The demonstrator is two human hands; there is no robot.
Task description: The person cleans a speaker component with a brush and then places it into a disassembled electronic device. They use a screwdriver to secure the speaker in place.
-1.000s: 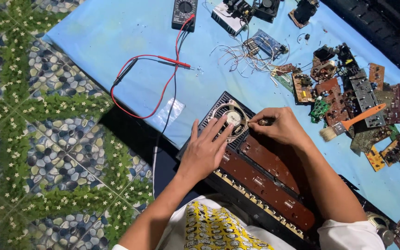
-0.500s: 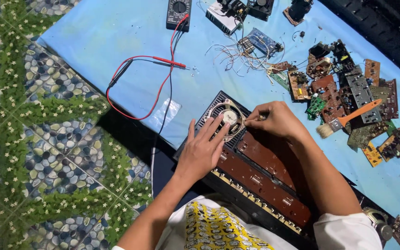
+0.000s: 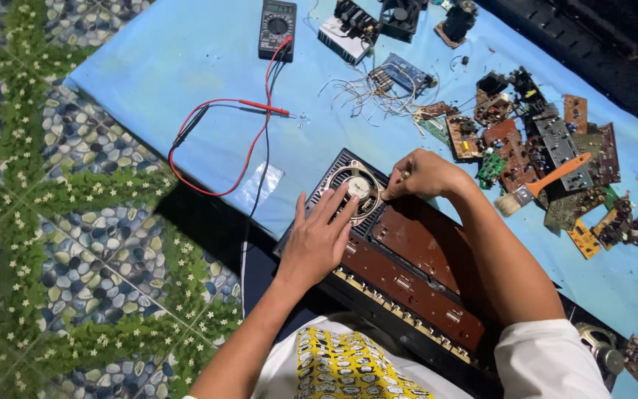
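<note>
A small round speaker [image 3: 356,188] sits in the black radio case [image 3: 407,295], at the case's 11 o'clock corner. The left hand [image 3: 319,240] lies spread, fingertips on the speaker rim. The right hand [image 3: 422,174], at the speaker's 3 o'clock, pinches a thin tool against it. Circuit boards [image 3: 540,148] lie at 2 o'clock, a multimeter [image 3: 277,28] at 12.

Multimeter [image 3: 277,27] with red lead [image 3: 263,108], paintbrush [image 3: 544,185], loose circuit boards [image 3: 537,140], blue sheet [image 3: 164,59]

My one camera sits on my head. It looks steeply down, close over my blue work sheet [image 3: 149,59].
</note>
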